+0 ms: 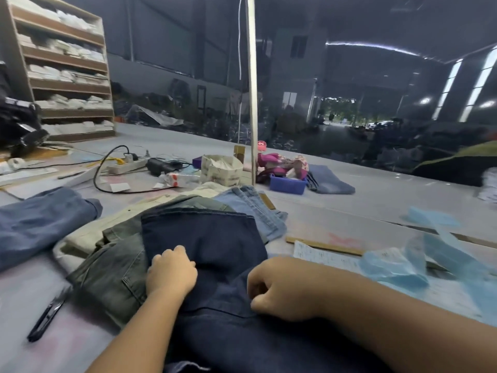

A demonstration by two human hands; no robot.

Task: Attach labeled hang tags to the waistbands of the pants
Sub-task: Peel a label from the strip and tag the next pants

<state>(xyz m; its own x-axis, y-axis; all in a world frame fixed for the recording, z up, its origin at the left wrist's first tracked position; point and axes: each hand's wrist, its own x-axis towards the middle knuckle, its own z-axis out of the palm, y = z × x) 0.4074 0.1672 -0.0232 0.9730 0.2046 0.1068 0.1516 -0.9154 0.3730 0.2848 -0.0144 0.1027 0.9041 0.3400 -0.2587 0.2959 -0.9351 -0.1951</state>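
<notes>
Dark navy pants (212,246) lie on top of a pile in front of me, folded. Under them sit grey-green pants (113,273), beige pants (88,238) and light blue jeans (258,211). My left hand (170,270) rests on the navy pants' left edge with its fingers curled into the cloth. My right hand (279,289) is closed in a fist on the navy cloth near the middle; whether it pinches anything small is hidden. No hang tag shows in either hand.
Black thread snips (48,313) lie at the left front. More blue pants (40,219) lie far left. Blue paper strips (419,259), a written sheet (325,257) and a wooden ruler (322,246) are at the right. A power strip (126,165), a tag box (223,169), a blue bin (287,184) and a pole (251,90) stand behind.
</notes>
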